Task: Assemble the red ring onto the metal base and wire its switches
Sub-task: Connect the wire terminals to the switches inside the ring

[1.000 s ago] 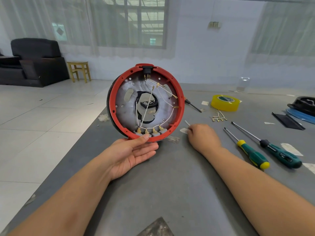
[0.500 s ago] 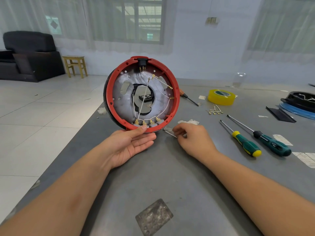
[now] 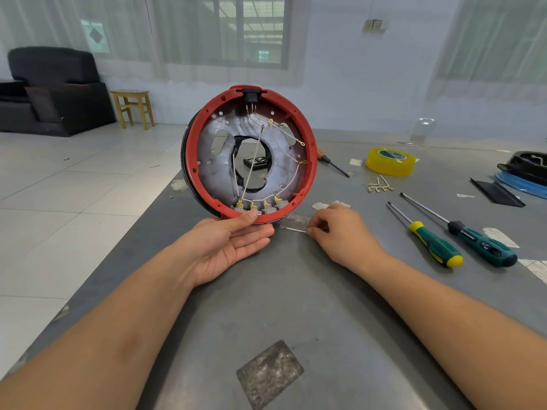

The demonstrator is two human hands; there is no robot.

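The red ring stands on edge on the grey table, fitted round the metal base. White wires with brass terminals cross inside it. Several switches sit in a row at its bottom. My left hand holds the ring's lower rim, thumb on the front, fingers under it. My right hand rests on the table just right of the ring and pinches a short white wire with a brass end pointing left.
Two green-handled screwdrivers lie to the right. A yellow tape roll, loose brass-tipped wires and another screwdriver lie further back. Black and blue parts sit at the far right. The table's left edge runs close to the ring.
My right hand has drawn the short wire from beside the paper scrap toward me and left, to the ring's lower right. The left hand keeps holding the ring upright.
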